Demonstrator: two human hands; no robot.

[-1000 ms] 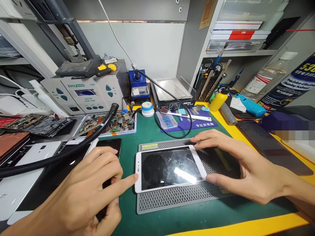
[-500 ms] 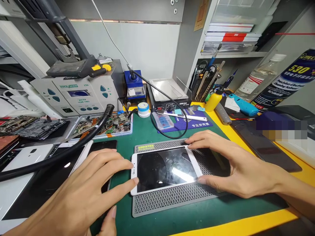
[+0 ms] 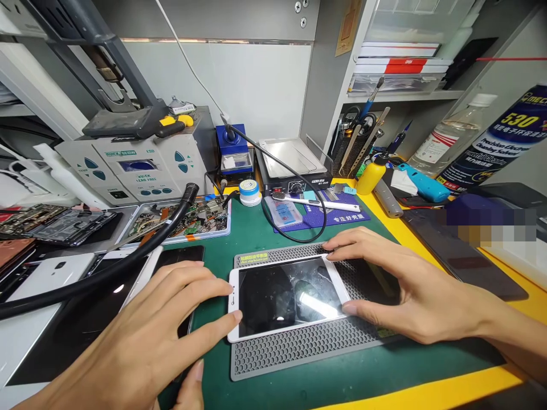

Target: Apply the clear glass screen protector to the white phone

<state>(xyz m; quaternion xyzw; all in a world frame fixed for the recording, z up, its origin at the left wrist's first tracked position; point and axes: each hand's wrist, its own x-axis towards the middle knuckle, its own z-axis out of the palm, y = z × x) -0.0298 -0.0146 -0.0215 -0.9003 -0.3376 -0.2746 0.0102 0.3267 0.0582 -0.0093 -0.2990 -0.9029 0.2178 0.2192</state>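
While fingertips (image 3: 236, 319) touch phone (image 3: 284, 296) | left hand (image 3: 158, 330): one end | right hand (image 3: 419, 302): other end

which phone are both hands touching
The white-framed phone on the grey honeycomb pad: the left hand touches one end, the right hand the other. No other phone has both.

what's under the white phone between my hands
A gray honeycomb pad lies under the white phone, itself on a green mat. Whatever is directly beneath the phone is covered.
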